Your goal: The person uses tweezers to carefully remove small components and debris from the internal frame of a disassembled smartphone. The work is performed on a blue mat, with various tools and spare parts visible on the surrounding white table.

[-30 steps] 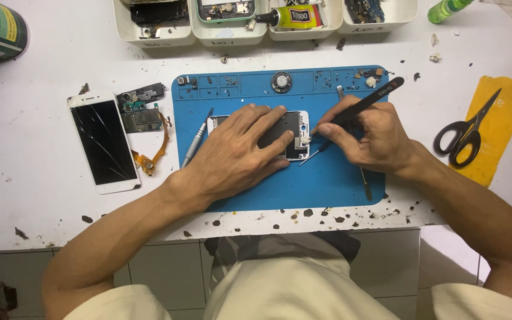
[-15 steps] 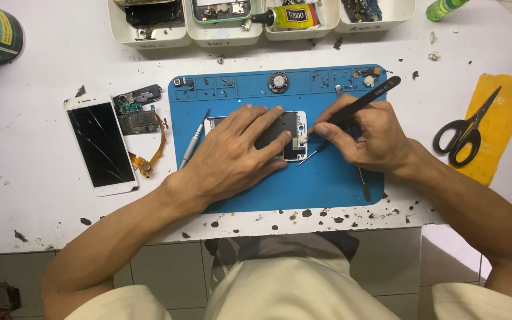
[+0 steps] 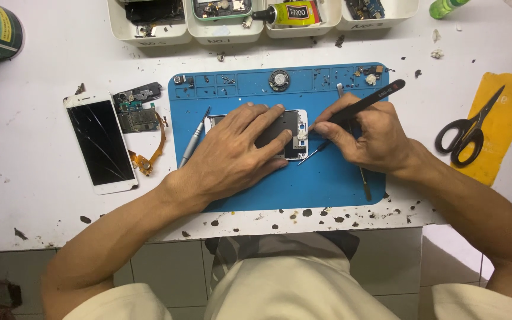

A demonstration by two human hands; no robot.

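Over the last second almost nothing has shifted: the left hand [image 3: 232, 154] stays spread flat over the opened white phone body [image 3: 288, 135] at the middle of the blue repair mat [image 3: 327, 178], and the right hand [image 3: 371, 139] keeps the same pinch on the black tweezers [image 3: 365, 101], whose tips remain at the phone's 3 o'clock edge. That stillness reads as fine, steady work at one spot rather than a change of step. The left fingers lie extended and press down on the phone without curling round it; the right fingers are closed tight on the tweezers. A metal screwdriver [image 3: 194, 139] lies at the left hand's 9 o'clock. On the counter [image 3: 31, 195], a cracked white screen [image 3: 99, 142] and a circuit board [image 3: 137, 115] sit further left, and black scissors [image 3: 469, 127] lie at 3 o'clock.
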